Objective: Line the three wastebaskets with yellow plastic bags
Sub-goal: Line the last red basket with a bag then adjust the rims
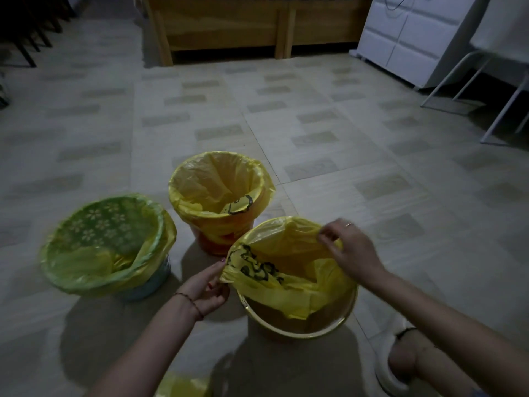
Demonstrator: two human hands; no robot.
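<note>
Three wastebaskets stand on the tiled floor. The green flower-pattern basket [134,287] at left has a yellow bag [94,267] folded over its rim. Behind it to the right, the orange basket [211,239] is also lined with a yellow bag [217,181]. In the nearest basket [300,330], with a yellowish rim, a yellow printed bag [286,270] sits loosely, its mouth held up above the rim. My left hand [209,287] pinches the bag's left edge. My right hand [349,247] grips the far right edge.
A wooden bench [229,27] stands at the back, a white cabinet [415,38] and a white metal chair frame [501,96] at the back right. More yellow plastic [183,385] lies at the bottom edge. My foot in a white slipper [392,365] is at lower right.
</note>
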